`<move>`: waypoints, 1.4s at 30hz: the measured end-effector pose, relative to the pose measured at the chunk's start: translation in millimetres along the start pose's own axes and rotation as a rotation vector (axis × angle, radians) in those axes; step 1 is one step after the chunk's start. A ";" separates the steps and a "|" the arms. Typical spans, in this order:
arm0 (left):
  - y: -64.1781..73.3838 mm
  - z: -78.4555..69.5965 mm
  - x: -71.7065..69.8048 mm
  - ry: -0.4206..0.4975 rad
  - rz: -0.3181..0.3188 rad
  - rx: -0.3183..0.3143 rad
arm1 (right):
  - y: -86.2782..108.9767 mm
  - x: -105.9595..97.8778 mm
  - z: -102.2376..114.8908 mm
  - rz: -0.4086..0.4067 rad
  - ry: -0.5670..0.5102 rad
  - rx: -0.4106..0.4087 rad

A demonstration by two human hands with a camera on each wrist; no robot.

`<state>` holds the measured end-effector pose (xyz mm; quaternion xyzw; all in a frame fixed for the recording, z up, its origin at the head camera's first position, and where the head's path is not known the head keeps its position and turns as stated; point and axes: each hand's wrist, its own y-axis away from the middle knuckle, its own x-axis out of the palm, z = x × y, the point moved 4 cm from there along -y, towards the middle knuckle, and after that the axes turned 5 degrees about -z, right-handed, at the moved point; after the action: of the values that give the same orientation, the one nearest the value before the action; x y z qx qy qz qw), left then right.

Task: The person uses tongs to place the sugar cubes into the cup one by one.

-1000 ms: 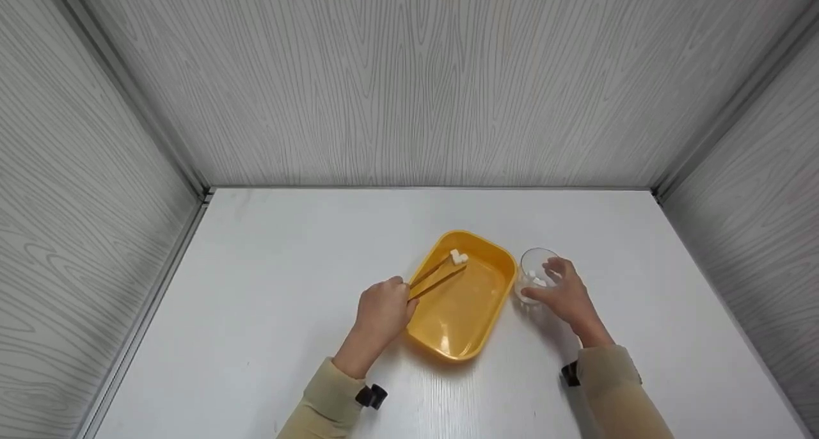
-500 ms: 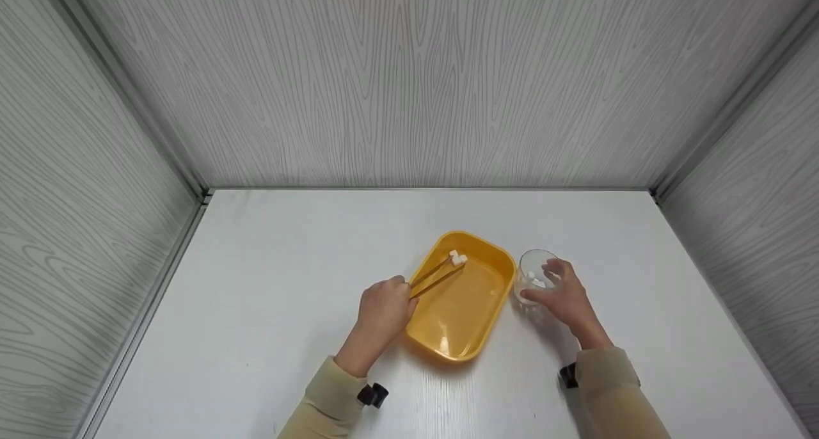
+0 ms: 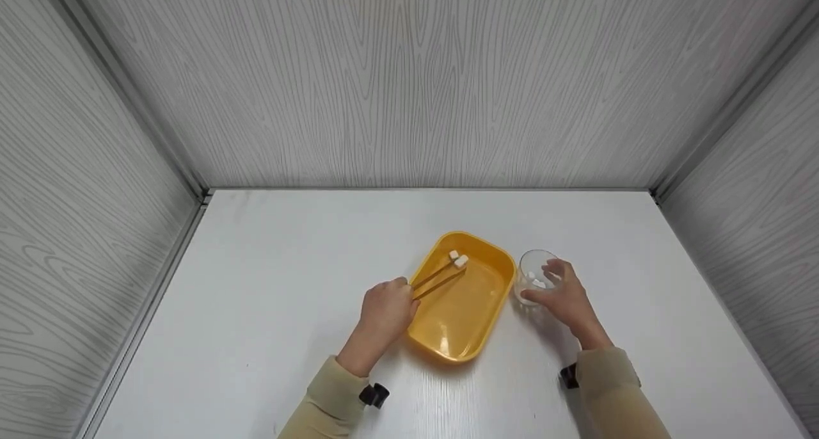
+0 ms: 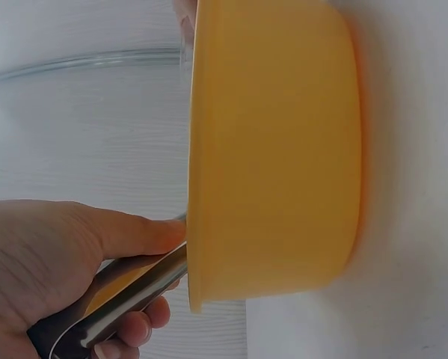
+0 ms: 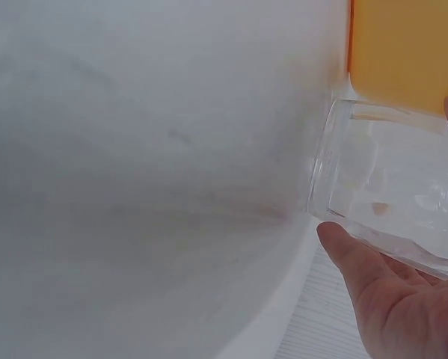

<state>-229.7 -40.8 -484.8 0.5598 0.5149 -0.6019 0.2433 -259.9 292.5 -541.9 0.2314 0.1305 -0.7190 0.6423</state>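
Note:
My left hand [image 3: 386, 308] grips a pair of metal tongs [image 4: 137, 293] over the near left rim of the yellow tray [image 3: 457, 311]. The tongs' two arms reach apart into the tray. At their tips is a white cube [image 3: 461, 261], and a second white cube [image 3: 453, 255] lies just beyond it to the left. Curled round a clear glass [image 5: 388, 172] is my right hand [image 3: 566, 296], thumb on the near side. Several small white pieces [image 3: 536, 281] sit inside the glass, which stands upright right beside the tray.
The white table [image 3: 288, 285] extends on both sides of the tray. Grey wood-patterned panels [image 3: 409, 80] stand behind it and along its left and right sides. Dark wrist devices [image 3: 374, 395] sit at both sleeves.
The tongs' tips have shifted slightly at the cubes. The white cubes, bunched together before, now stand apart, one nearer the tips. The right hand and glass have hardly moved.

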 end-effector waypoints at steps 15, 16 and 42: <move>-6.2 -2.3 4.7 -0.014 0.027 -0.002 | 0.6 0.6 1.6 0.000 -0.007 -0.021; -6.4 -2.4 4.8 -0.018 0.031 -0.003 | 0.6 0.5 1.6 0.001 -0.008 -0.022; -6.7 -0.8 3.0 0.015 -0.009 0.013 | -0.3 -0.2 -0.5 0.009 0.002 -0.007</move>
<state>-235.9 -36.9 -485.1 0.5634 0.5154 -0.6022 0.2331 -260.1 292.9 -542.2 0.2303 0.1327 -0.7155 0.6461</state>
